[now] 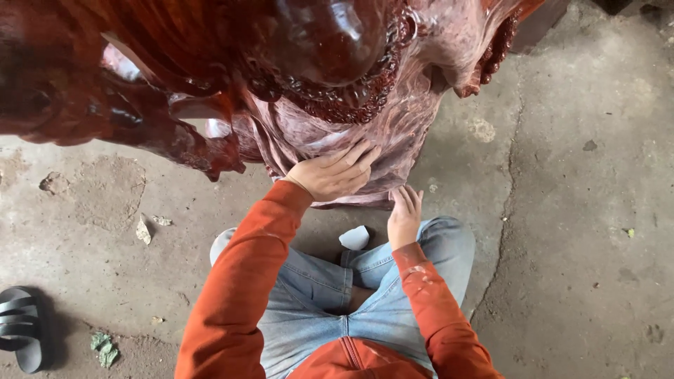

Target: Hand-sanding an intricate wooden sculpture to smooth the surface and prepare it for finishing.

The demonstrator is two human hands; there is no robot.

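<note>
A large carved statue of dark red polished wood [309,84] fills the top of the view and stands on the concrete floor. My left hand [335,172] lies flat against its lower front, fingers together and pointing right. My right hand [405,216] touches the statue's bottom edge lower down, fingers pointing up; whether it holds anything is hidden. Both arms wear orange sleeves. I sit with my jeans-clad knees apart in front of the statue. A small white piece [354,238] lies on the floor between my knees.
A black slide sandal [22,328] lies at the lower left. Scraps of debris [104,348] and a pale chip [143,231] dot the grey concrete floor [576,210], which has a crack running down the right side.
</note>
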